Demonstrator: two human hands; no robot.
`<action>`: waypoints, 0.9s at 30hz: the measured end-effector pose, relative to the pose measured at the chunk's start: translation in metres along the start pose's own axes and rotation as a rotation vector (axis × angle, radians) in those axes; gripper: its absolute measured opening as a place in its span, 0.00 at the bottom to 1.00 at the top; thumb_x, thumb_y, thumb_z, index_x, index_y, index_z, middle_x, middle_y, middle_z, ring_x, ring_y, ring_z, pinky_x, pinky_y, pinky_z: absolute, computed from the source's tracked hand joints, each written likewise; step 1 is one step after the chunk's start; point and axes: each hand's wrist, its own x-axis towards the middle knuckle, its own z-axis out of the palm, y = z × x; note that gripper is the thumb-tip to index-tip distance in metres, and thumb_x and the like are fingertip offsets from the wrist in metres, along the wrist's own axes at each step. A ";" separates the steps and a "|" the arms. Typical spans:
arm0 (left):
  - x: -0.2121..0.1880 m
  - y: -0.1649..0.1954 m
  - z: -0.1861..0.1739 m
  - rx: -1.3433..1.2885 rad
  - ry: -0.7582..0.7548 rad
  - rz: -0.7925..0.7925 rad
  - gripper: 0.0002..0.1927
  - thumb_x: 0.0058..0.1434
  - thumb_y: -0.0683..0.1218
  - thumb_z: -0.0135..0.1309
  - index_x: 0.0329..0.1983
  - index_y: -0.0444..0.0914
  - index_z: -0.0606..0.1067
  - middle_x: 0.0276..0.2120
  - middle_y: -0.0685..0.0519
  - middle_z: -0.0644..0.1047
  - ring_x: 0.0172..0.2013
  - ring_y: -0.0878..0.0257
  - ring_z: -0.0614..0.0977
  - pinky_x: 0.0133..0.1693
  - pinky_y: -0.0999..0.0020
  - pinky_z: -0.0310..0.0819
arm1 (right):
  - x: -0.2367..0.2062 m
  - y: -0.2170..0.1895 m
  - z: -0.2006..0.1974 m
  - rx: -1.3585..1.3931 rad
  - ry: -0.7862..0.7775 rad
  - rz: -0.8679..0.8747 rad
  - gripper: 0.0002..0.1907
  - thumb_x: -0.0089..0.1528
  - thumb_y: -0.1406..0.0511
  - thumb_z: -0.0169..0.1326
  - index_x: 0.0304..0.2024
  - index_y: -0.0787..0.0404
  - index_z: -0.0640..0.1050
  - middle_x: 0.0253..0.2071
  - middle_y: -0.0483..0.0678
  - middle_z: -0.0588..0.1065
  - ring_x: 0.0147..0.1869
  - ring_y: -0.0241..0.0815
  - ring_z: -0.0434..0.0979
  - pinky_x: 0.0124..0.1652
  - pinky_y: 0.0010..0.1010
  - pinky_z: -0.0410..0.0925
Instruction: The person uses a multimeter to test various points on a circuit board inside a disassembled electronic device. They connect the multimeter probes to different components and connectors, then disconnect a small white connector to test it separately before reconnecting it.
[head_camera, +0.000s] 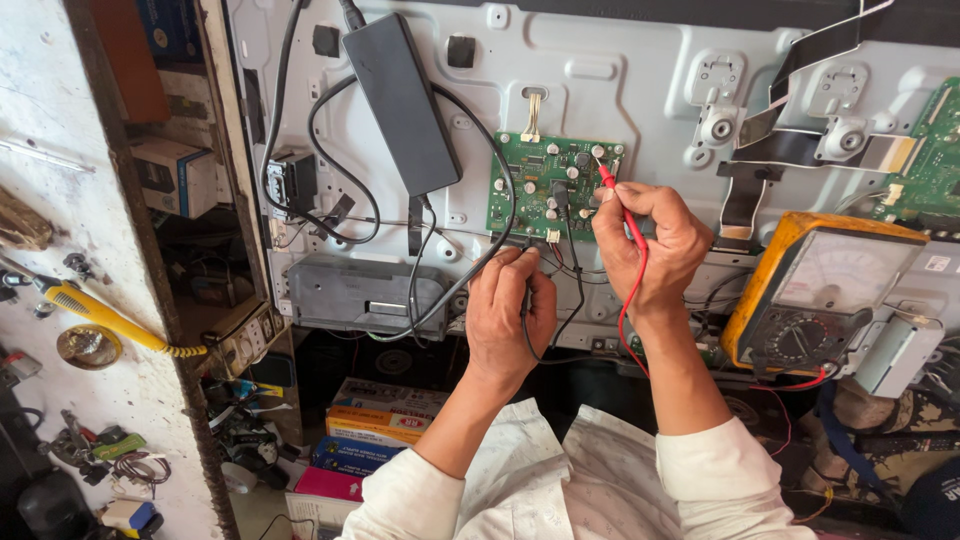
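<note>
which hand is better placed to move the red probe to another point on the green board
Right, probably. The right hand already pinches the red probe with its tip on the green board; the left hand sits lower, holding the black probe.

Stacked boxes below — yellow-handled tool at left.

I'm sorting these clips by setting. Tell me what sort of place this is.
Probably an electronics repair workshop: an opened grey metal television back panel with a green circuit board, a yellow-cased analogue multimeter, and a cluttered tool shelf.
</note>
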 end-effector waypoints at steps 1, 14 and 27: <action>0.000 0.000 0.000 0.000 0.002 0.003 0.18 0.57 0.31 0.57 0.50 0.34 0.74 0.46 0.46 0.77 0.46 0.48 0.80 0.49 0.60 0.74 | 0.000 0.000 0.000 -0.001 0.000 -0.002 0.09 0.66 0.78 0.60 0.39 0.68 0.72 0.39 0.56 0.82 0.42 0.40 0.85 0.43 0.29 0.77; -0.001 -0.002 0.001 -0.003 -0.003 0.010 0.18 0.57 0.31 0.57 0.50 0.33 0.74 0.46 0.44 0.77 0.47 0.47 0.80 0.50 0.59 0.74 | -0.004 -0.004 -0.012 0.358 0.106 0.259 0.07 0.71 0.74 0.56 0.50 0.68 0.73 0.41 0.46 0.77 0.40 0.33 0.77 0.38 0.22 0.72; 0.035 -0.002 0.009 -0.021 -0.019 0.009 0.18 0.55 0.28 0.56 0.49 0.32 0.74 0.43 0.43 0.77 0.42 0.45 0.79 0.47 0.58 0.74 | 0.067 0.009 -0.010 0.367 -0.039 0.308 0.10 0.78 0.64 0.49 0.52 0.67 0.74 0.34 0.47 0.75 0.33 0.33 0.76 0.32 0.22 0.70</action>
